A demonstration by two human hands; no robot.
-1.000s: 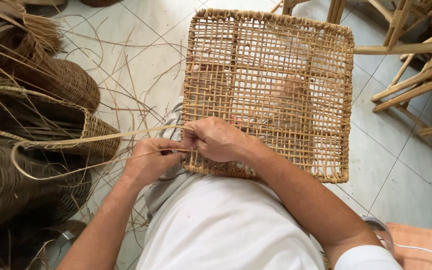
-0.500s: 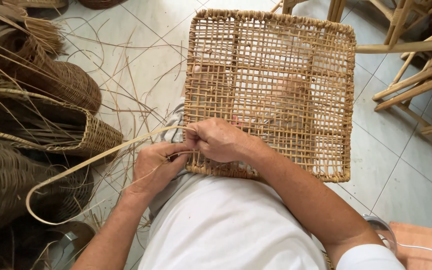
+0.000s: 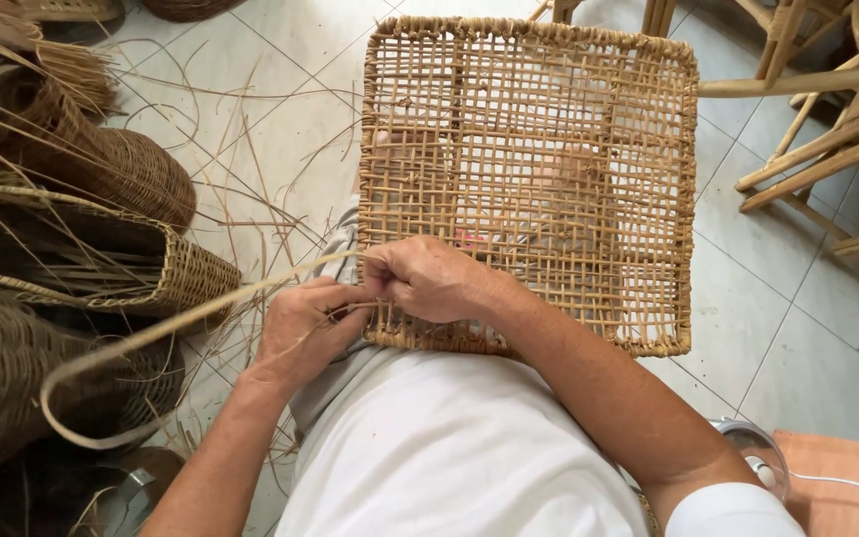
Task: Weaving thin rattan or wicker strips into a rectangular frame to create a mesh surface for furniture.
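The person sits with a square woven rattan panel (image 3: 529, 179) resting on the lap, its near edge against the white shirt and its far edge toward the wooden chair frames (image 3: 817, 109) at the right. The weave is open, like a grid, and it looks nearly complete.

Both hands work at the near left corner of the panel. The right hand (image 3: 434, 280) lies on the panel's near edge with its fingers closed together, pinching the rattan strand (image 3: 181, 323) where it meets the weave. The left hand (image 3: 305, 328) is just beside it, touching it, with fingers curled around the same strand a little further out. From there the strand runs to the left and bends into a wide loop over the tiled floor (image 3: 280, 89), near the woven baskets (image 3: 131, 189) piled at the left. Loose thin fibres lie scattered on the floor between the baskets and the panel.

In my judgement the step in hand is binding or lacing the edge of the panel at this corner. The next move seems to call for drawing the long loop through until it is tight, while the right hand keeps the strand pressed in its place, so the loop does not twist or catch on the loose fibres.
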